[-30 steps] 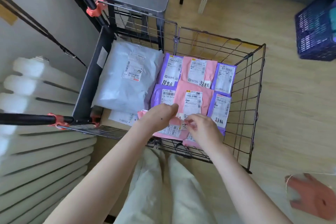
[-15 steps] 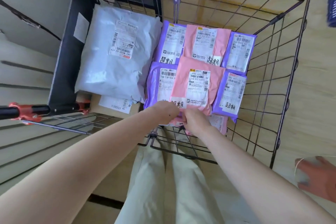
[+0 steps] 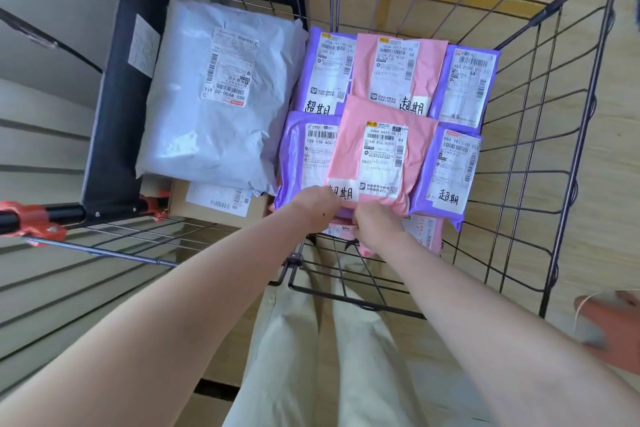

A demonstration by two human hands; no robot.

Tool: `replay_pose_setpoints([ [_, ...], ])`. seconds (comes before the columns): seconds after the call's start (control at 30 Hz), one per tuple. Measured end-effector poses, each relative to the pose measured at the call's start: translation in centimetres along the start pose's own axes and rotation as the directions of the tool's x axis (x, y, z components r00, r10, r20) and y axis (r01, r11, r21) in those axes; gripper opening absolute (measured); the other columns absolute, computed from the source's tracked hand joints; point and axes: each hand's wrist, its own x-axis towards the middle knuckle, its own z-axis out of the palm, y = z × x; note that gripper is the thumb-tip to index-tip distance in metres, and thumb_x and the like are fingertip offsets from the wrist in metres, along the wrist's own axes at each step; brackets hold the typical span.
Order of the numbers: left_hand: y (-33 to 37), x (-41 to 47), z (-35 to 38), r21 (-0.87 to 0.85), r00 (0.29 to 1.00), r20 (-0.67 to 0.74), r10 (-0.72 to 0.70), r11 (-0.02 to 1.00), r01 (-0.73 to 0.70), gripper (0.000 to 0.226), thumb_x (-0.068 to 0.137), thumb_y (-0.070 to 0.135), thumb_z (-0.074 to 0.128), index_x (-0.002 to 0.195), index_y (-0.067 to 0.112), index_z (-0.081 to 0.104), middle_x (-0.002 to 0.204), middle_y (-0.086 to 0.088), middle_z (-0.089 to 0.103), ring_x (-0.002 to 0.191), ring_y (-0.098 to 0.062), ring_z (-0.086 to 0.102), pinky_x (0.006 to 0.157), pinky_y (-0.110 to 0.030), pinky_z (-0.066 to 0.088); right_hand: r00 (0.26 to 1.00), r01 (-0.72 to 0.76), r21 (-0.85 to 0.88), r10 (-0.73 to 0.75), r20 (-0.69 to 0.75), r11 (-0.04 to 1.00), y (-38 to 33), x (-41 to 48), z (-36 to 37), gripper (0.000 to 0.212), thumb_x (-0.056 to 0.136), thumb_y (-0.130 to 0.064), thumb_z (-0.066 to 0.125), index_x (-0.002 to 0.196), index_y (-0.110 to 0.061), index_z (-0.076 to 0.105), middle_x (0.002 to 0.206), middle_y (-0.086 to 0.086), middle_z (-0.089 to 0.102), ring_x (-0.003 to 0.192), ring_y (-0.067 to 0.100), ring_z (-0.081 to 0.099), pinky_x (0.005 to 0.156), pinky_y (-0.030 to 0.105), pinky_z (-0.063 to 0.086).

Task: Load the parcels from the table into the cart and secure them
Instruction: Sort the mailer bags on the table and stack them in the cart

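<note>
One wire cart [image 3: 585,114] holds a big grey parcel [image 3: 221,97] on its left and purple and pink parcels [image 3: 464,87] packed beside it on the right. My left hand [image 3: 313,210] and right hand [image 3: 377,224] both grip the near edge of the front pink parcel [image 3: 377,156], fingers curled.

The cart [image 3: 585,135] is thin dark metal wire; the parcels [image 3: 377,156] are glossy, crinkled plastic with matt paper labels [image 3: 382,152]; the floor [image 3: 616,184] looks like smooth wood.
</note>
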Motion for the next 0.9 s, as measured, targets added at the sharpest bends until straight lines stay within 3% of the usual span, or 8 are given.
replay_pose_setpoints([
  [0.23, -2.7, -3.8, -1.8, -0.378, 0.983, -0.100, -0.154, 0.920, 0.106, 0.016, 0.084, 0.011, 0.053, 0.090, 0.012, 0.068, 0.094, -0.006, 0.065, 0.088, -0.027, 0.064, 0.075, -0.035, 0.054, 0.999, -0.054, 0.185, 0.053, 0.010, 0.981, -0.6, -2.2, -2.0, 0.019, 0.091, -0.016, 0.059, 0.087, -0.005, 0.073, 0.080, 0.008, 0.065, 0.076, 0.027, 0.062, 0.073, 0.030, 0.050],
  [0.37, -4.1, -7.7, -3.0, -0.621, 0.943, -0.180, -0.282, 0.776, 0.113, 0.009, 0.085, 0.014, 0.060, 0.076, 0.017, 0.061, 0.074, 0.000, 0.066, 0.061, -0.018, 0.066, 0.054, -0.022, 0.043, 1.000, -0.016, 0.359, 0.021, -0.010, 0.933, -1.9, -4.8, -4.0, 0.027, 0.090, -0.036, 0.064, 0.096, -0.012, 0.075, 0.092, 0.005, 0.071, 0.076, 0.018, 0.063, 0.078, 0.027, 0.050],
  [0.5, -3.1, -11.4, -4.3, -0.661, 0.910, -0.249, -0.331, 0.745, 0.090, 0.007, 0.084, 0.017, 0.062, 0.078, 0.019, 0.060, 0.071, 0.003, 0.062, 0.069, -0.021, 0.067, 0.061, -0.024, 0.042, 0.998, 0.021, 0.448, 0.006, -0.059, 0.894, -3.6, -8.5, -6.5, 0.032, 0.090, -0.017, 0.062, 0.121, -0.013, 0.063, 0.105, 0.007, 0.068, 0.093, 0.021, 0.064, 0.082, 0.028, 0.049],
  [0.7, 0.3, -16.7, -7.7, -0.662, 0.850, -0.372, -0.373, 0.749, 0.039, 0.007, 0.082, 0.021, 0.062, 0.077, 0.025, 0.059, 0.074, 0.005, 0.060, 0.076, -0.019, 0.056, 0.075, -0.035, 0.053, 0.986, 0.068, 0.471, 0.013, -0.166, 0.880, -4.7, -14.1, -10.6, 0.022, 0.087, -0.015, 0.064, 0.109, -0.019, 0.067, 0.093, 0.000, 0.068, 0.085, 0.015, 0.061, 0.065, 0.021, 0.039],
  [0.9, 3.1, -22.5, -10.2, -0.740, 0.666, -0.543, -0.511, 0.667, -0.091, 0.008, 0.075, 0.011, 0.061, 0.069, 0.017, 0.062, 0.063, 0.006, 0.056, 0.066, -0.019, 0.055, 0.061, -0.029, 0.043, 0.949, 0.206, 0.399, -0.083, -0.304, 0.893, -5.2, -19.6, -15.0, 0.022, 0.089, -0.017, 0.063, 0.110, -0.020, 0.068, 0.091, -0.006, 0.065, 0.079, 0.012, 0.059, 0.074, 0.025, 0.048],
])
